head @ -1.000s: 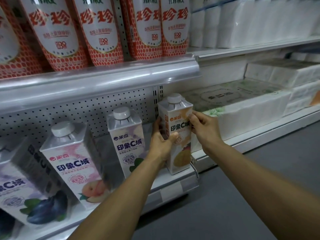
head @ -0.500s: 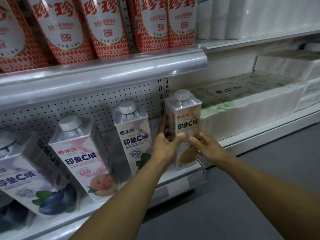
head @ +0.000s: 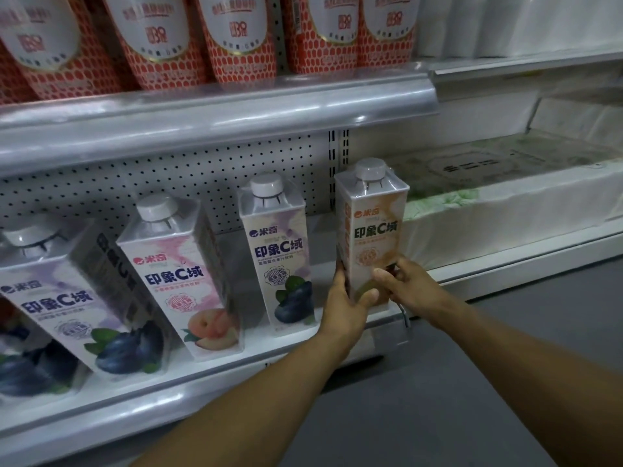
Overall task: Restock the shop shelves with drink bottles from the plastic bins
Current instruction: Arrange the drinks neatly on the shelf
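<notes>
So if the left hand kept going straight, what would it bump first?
The left hand grips the orange carton; pushed on, they would probably reach the dotted back panel first, though depth is unclear.

Left hand (head: pixel 344 308) and right hand (head: pixel 413 288): both were bare, uncovered to the fingertips. Left forearm (head: pixel 269 392) and right forearm (head: pixel 522 358): bare along the whole visible length, the skin smooth, each tapering evenly to a narrow wrist. The right forearm looked much broader near the frame edge. Right-hand knuckles showed as low ridges. Nails were too blurred to record.
</notes>
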Demonstrator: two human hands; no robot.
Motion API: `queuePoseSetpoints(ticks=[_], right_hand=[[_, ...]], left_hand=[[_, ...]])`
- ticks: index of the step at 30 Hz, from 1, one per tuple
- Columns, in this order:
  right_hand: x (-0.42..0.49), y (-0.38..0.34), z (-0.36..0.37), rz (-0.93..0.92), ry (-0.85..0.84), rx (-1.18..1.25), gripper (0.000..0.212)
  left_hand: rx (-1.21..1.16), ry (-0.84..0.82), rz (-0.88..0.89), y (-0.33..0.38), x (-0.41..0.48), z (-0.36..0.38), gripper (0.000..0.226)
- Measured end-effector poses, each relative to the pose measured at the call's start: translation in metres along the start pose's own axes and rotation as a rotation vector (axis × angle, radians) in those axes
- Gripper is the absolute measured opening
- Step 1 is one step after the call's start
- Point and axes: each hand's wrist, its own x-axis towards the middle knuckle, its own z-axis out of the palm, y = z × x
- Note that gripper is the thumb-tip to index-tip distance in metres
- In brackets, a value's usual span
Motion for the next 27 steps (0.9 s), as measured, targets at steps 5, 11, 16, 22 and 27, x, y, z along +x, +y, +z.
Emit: queuePoseSetpoints(ticks=[5,11,16,22,27], right_hand=[[-0.004,-0.002,0.005,0.003,-0.036,-0.01,0.015],[-0.003,-0.004,0.011,0.004,-0.059,-0.077,0.025],[0.002,-0.002,0.014,0.007,-0.046,-0.128,0.03],[0.005,0.005,0.016,0.041,-0.019,-0.155,0.037],[0.007,0.004,0.018,0.055,-0.018,-0.146,0.035]], left_hand=[[0.012,0.014,0.001,0.002,-0.008,-0.005,0.07],[0.021,0.044,-0.015,0.002,-0.015,-0.011,0.071],[0.016,0.035,-0.018,0.005,-0.015,-0.013,0.072],[0.009,0.035,-0.037,0.005,-0.012,-0.014,0.074],[0.01,0.031,-0.06,0.009,-0.012,-0.016,0.074]])
